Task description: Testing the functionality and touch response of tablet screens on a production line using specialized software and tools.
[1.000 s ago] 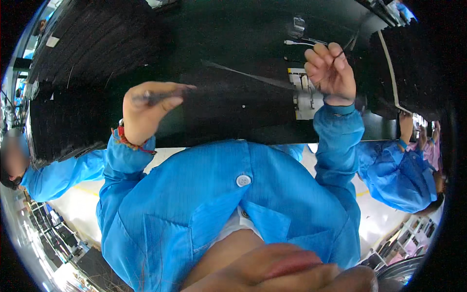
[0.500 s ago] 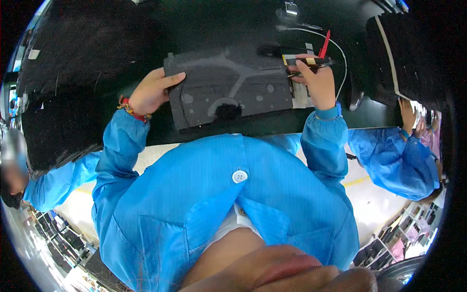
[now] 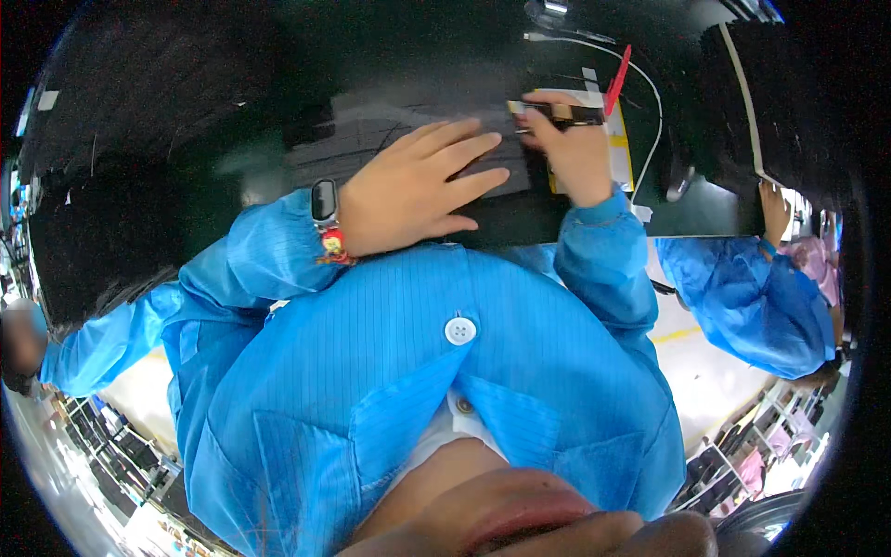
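Note:
A flat dark grey panel point(image 3: 362, 139) lies on the black worktop point(image 3: 186, 102) in front of me. My left hand point(image 3: 418, 186) rests flat on the panel, fingers spread and pointing right; a watch and a red bracelet sit on that wrist. At the panel's right end my right hand point(image 3: 574, 153) is closed around a dark pen-like tool point(image 3: 561, 113) held level, its tip pointing left. A yellow and white label point(image 3: 620, 156) shows under that hand.
A red strip point(image 3: 617, 79) and a white cable point(image 3: 650, 93) lie just beyond my right hand. A big black block point(image 3: 798, 102) stands at the right. A person in blue point(image 3: 742, 278) works at my right, and another blue sleeve point(image 3: 93, 343) reaches in at my left.
The panel, held up in both hands a second ago, now lies flat. My left hand has slid right onto its middle. My right hand now grips the dark tool at the right end.

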### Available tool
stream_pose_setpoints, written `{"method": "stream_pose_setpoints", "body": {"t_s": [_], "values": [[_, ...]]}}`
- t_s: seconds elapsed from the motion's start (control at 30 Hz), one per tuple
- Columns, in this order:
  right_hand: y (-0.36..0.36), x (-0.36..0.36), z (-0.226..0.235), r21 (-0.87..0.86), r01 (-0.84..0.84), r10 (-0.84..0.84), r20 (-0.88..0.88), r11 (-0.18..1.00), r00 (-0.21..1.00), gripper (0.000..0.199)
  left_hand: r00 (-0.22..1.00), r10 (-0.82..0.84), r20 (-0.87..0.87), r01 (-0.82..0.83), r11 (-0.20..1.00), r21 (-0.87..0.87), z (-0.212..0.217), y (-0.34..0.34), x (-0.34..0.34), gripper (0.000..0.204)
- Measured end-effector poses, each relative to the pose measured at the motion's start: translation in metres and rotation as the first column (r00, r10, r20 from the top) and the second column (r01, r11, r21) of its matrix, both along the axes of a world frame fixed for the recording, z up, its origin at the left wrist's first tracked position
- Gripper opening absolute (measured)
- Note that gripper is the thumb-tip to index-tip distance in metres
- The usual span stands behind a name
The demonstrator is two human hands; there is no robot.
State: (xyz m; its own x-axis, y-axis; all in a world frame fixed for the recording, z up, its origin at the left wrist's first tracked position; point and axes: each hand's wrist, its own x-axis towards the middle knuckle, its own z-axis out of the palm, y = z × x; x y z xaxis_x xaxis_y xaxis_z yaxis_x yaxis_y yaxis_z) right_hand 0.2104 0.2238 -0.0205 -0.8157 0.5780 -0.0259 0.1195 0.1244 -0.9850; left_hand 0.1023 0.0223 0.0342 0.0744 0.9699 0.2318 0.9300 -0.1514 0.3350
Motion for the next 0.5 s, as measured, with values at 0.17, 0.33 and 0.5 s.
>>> {"method": "stream_pose_setpoints", "body": {"t_s": [0.17,0.33,0.5], "values": [[-0.013,-0.009,0.006,-0.274,-0.112,0.089,-0.097,0.955,0.991,0.026,0.998,-0.034,-0.053,0.026,0.989,-0.143,-0.022,-0.006,-0.005,0.07],[0.023,0.013,0.015,-0.345,-0.057,0.073,0.034,0.937,0.997,0.028,0.995,-0.086,-0.055,0.073,0.976,-0.207,-0.022,-0.015,-0.014,0.07],[0.042,0.033,0.012,-0.242,-0.079,0.094,0.048,0.967,0.994,0.026,0.992,-0.117,-0.055,0.115,0.992,-0.044,-0.017,-0.003,-0.018,0.052]]}}
